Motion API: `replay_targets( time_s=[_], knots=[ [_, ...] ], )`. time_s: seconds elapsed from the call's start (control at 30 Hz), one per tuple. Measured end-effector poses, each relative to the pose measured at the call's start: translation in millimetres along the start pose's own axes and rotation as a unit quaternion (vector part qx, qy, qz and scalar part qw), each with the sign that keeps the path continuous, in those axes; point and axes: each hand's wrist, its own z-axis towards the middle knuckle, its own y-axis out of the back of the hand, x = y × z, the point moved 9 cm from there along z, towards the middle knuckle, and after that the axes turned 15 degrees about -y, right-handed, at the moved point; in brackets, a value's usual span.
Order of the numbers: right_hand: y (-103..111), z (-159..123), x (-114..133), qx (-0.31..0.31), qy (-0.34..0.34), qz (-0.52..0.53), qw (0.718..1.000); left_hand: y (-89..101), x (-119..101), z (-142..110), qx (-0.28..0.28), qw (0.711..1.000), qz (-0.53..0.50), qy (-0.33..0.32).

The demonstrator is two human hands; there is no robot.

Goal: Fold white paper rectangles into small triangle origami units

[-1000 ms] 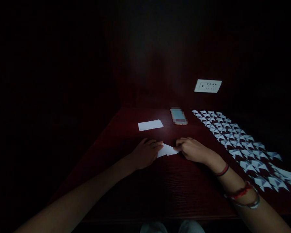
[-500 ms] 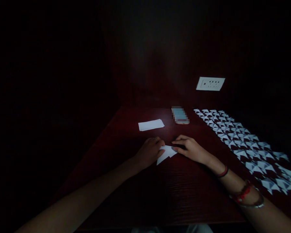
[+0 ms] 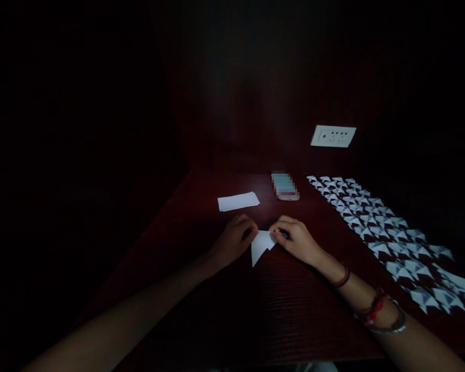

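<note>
Between my hands is a folded white piece of paper, with a long point toward me on its left and a shorter corner on its right. My left hand pinches its upper left corner between thumb and fingers. On the other side, my right hand grips the upper right edge, fingers curled and thumb against the paper. The corners under my fingertips are hidden.
Beyond my hands lies a small stack of white paper strips. A phone with a blurred screen rests to its right. Rows of folded white paper pieces cover the table's right side. A socket panel is on the back wall.
My right hand has closed from spread fingers into a pinch on the paper. The left fingers have shifted to its upper left corner, and the paper has turned slightly.
</note>
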Motion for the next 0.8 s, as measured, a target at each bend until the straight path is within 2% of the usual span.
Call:
replay_targets(
  time_s=[0.17, 0.4, 0.63, 0.8],
  knots=[
    [4, -5, 19, -0.023, 0.048, -0.021, 0.998, 4.6, -18, 1, -0.019, 0.999, 0.015, -0.031],
    [4, -10, 31, 0.001, 0.081, 0.004, 0.997, 13.4, -36, 1, -0.043, 0.998, 0.003, -0.044],
    [21, -4, 11, 0.032, 0.092, 0.029, 0.995, 28.6, -32, 1, -0.053, 0.998, 0.019, -0.023],
    [39, 2, -12, -0.047, 0.077, 0.001, 0.996, 33.6, -29, 0, -0.053, 0.998, 0.024, -0.017]
  ],
)
